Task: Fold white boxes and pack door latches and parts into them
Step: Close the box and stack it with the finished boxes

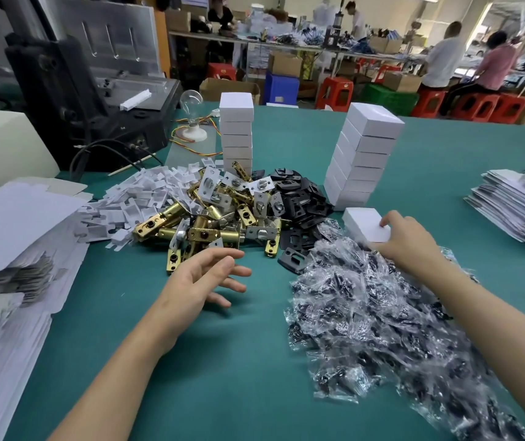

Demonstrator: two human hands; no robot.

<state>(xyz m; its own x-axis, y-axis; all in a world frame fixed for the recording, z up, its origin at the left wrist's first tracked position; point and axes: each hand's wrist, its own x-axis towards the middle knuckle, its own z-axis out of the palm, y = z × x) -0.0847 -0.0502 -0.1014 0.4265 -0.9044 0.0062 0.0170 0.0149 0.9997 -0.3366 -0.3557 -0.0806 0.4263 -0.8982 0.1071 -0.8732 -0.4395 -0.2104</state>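
A closed white box [363, 222] lies on the green table [223, 361] at the foot of the right stack of white boxes [358, 157]. My right hand [409, 241] grips its near end, thumb on top. My left hand [204, 278] hovers over the table with spread, relaxed fingers and holds nothing, just short of the pile of brass door latches [210, 218]. Black plates [299, 198] lie right of the latches. White plastic inserts [146, 195] lie left of them. Clear bags of small parts [382, 329] spread under my right forearm.
A second box stack [236, 132] stands behind the latches. Flat unfolded box blanks lie at the left [9, 249] and at the right edge [519, 205]. A black machine [95, 106] and a light bulb [191, 100] stand at the back left. People work at far tables.
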